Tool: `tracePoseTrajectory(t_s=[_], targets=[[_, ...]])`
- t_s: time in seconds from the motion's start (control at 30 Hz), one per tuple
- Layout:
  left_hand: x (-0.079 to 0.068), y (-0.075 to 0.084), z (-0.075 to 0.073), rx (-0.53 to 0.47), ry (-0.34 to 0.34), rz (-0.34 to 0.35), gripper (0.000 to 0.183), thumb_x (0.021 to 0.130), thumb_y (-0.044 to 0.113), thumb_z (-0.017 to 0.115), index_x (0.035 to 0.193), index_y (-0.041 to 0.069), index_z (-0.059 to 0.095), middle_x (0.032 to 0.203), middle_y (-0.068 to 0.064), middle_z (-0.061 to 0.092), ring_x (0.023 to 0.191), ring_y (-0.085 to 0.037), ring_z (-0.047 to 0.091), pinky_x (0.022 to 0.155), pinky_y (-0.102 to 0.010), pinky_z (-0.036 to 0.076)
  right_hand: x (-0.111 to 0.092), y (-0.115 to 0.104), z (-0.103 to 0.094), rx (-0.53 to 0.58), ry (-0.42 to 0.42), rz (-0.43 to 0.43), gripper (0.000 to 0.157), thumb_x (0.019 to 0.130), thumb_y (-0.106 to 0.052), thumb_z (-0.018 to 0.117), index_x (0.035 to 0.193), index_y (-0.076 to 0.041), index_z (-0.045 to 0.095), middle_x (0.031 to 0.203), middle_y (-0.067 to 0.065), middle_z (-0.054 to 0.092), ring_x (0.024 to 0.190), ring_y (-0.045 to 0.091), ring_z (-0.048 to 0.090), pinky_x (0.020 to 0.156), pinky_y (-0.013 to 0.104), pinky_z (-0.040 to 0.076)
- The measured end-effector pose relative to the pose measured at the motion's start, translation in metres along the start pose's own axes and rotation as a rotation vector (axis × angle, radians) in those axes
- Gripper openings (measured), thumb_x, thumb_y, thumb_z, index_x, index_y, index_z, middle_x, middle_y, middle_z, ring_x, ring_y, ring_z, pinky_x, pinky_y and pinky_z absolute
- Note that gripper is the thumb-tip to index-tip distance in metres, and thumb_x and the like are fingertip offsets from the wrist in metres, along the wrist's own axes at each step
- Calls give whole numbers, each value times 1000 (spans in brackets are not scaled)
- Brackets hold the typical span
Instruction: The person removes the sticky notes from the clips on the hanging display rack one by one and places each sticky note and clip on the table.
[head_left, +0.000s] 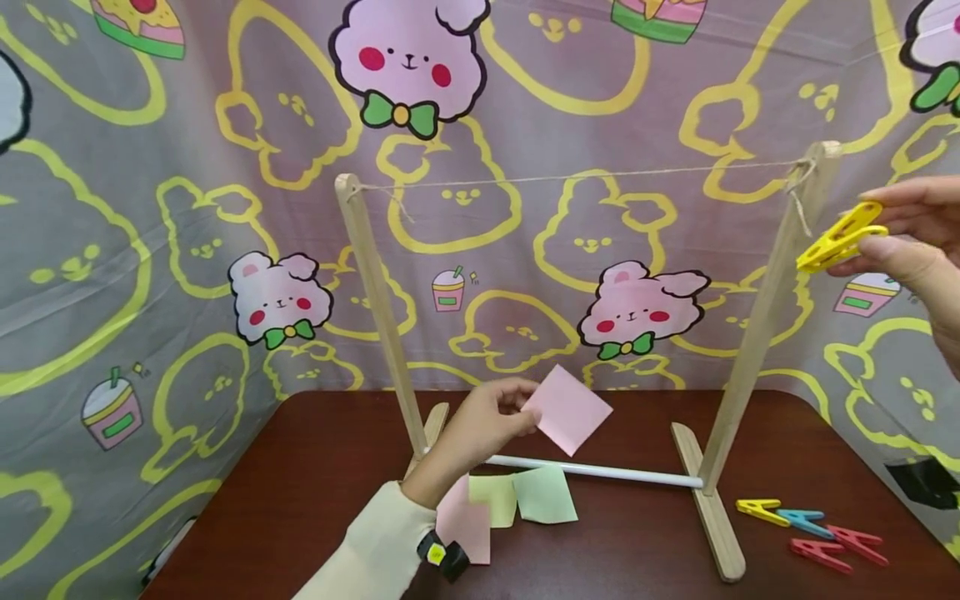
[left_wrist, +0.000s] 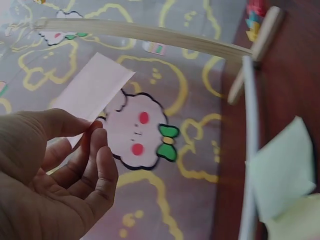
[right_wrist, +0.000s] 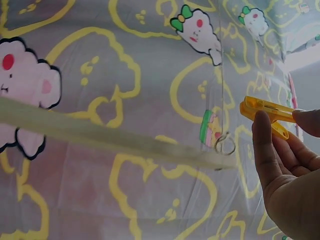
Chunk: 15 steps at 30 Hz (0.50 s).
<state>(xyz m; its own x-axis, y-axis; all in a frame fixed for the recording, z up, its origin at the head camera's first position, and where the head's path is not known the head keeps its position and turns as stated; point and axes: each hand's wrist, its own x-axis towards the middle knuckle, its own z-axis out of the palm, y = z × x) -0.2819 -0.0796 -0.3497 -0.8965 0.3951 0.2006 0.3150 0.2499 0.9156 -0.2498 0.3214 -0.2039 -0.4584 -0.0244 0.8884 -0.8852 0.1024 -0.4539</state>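
Note:
A pink sticky note [head_left: 572, 410] is pinched at one corner by my left hand [head_left: 491, 423], between thumb and fingers, in front of the wooden frame. In the left wrist view the same note [left_wrist: 95, 82] stands out beyond my fingertips. At the far right, beside the frame's right post [head_left: 761, 333], my right hand [head_left: 918, 242] pinches a yellow clothespin [head_left: 840, 237]. The right wrist view shows this clothespin [right_wrist: 267, 112] between thumb and fingers. A thin string [head_left: 585, 175] runs between the tops of the two posts, with nothing hanging on it.
More sticky notes lie on the dark table: pink [head_left: 468, 533], yellow [head_left: 495, 500] and green [head_left: 545, 495]. A white bar [head_left: 600, 472] joins the frame's feet. At the right lie a yellow clothespin [head_left: 761, 510], a blue one [head_left: 804, 522] and two red ones [head_left: 821, 553]. Patterned cloth hangs behind.

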Motion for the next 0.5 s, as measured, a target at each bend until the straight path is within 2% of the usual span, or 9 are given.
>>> tracePoseTrajectory(t_s=[0.07, 0.13, 0.3, 0.4, 0.5], targets=[[-5, -10, 1, 26, -22, -8, 27, 95, 5, 70, 121, 3, 73, 88, -10, 73, 76, -6, 66, 71, -20, 55, -6, 3, -6, 62, -4, 22, 33, 98, 13, 58, 131, 14, 61, 107, 9, 74, 84, 9, 76, 72, 14, 60], [-10, -18, 2, 55, -33, -8, 25, 94, 5, 70, 119, 4, 74, 86, -8, 73, 75, -5, 65, 68, -18, 53, -11, 4, -11, -2, -21, 30, 33, 99, 14, 57, 131, 10, 62, 107, 5, 74, 84, 6, 75, 72, 12, 59], [-18, -33, 3, 115, -64, -22, 15, 94, 4, 70, 108, 5, 77, 82, -2, 69, 74, -4, 61, 65, -17, 50, -26, 5, -16, -56, -29, 51, 33, 99, 13, 56, 130, 4, 65, 107, 0, 75, 85, 2, 74, 73, 9, 57], [-23, -39, 2, 141, -104, -46, 14, 93, 4, 69, 105, 4, 77, 80, 0, 67, 73, -5, 62, 64, -18, 50, -37, 5, -14, 57, -16, 78, 31, 98, 14, 57, 128, 8, 65, 108, 5, 76, 84, 6, 75, 71, 11, 58], [-26, -46, 1, 163, -146, -79, 18, 93, 3, 67, 109, 3, 77, 80, -1, 68, 72, -8, 63, 63, -20, 49, -47, 6, -14, 115, -12, 92, 31, 97, 17, 57, 126, 10, 64, 109, 7, 76, 85, 8, 75, 71, 12, 59]])
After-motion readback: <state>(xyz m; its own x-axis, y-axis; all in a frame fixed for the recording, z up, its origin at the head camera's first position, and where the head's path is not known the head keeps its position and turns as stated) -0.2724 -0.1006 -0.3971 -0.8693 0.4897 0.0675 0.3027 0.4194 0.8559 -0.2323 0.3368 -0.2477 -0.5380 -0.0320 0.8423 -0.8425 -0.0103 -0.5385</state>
